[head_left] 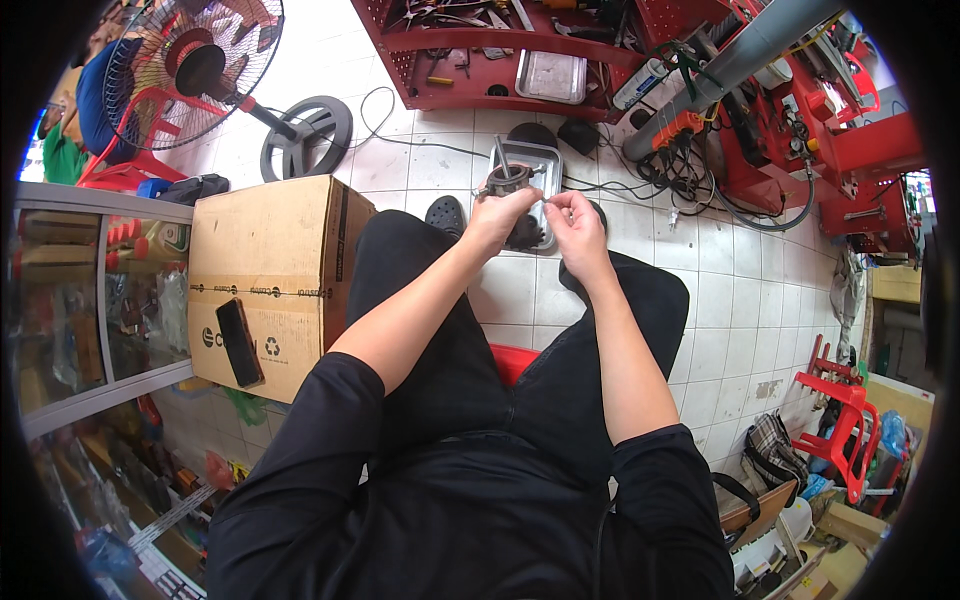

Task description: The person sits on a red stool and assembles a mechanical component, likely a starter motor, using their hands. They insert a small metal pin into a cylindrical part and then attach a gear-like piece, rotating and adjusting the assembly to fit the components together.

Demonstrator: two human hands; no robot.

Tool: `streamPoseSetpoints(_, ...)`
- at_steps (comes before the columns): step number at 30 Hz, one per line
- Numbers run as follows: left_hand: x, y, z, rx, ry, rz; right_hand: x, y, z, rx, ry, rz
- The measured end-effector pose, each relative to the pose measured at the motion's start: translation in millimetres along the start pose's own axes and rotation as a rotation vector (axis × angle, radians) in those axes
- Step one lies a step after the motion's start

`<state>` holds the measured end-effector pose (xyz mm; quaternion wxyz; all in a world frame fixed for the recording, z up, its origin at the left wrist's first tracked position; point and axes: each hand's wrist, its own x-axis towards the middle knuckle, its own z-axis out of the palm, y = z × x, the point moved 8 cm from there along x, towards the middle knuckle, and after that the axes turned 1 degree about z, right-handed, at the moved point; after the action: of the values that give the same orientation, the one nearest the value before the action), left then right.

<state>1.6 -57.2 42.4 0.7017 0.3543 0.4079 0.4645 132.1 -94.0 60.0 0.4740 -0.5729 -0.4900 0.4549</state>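
Note:
Between my knees, my left hand (490, 222) is closed around a round, dark metal part (508, 178) with an open ring-like top. A grey rod (501, 150) stands up from it at a slight tilt. At the part's right side my right hand (580, 232) has its fingertips pinched together; whatever they grip is too small to name. Directly below both hands a silvery metal tray (553, 168) rests on the tiled floor. A black toothed or rough-edged piece (525, 236) shows in the tray, partly covered by my hands.
A cardboard box (262, 230) with a phone (238, 343) on it stands left, beside a glass cabinet (60, 300). A standing fan (200, 72) is beyond. Ahead is a red tool cart (450, 90); cables (665, 165) and a grey pole (730, 80) lie right of it.

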Motion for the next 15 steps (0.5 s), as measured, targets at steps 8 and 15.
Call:
streamPoseSetpoints(8, -4, -22, 2, 0.038, -0.072, -0.330, -2, -15, -16, -0.086, 0.024, -0.070)
streamPoseSetpoints(15, 4, -10, -1, 0.368, -0.065, -0.019, -7, -29, -7, -0.070, -0.037, -0.068)
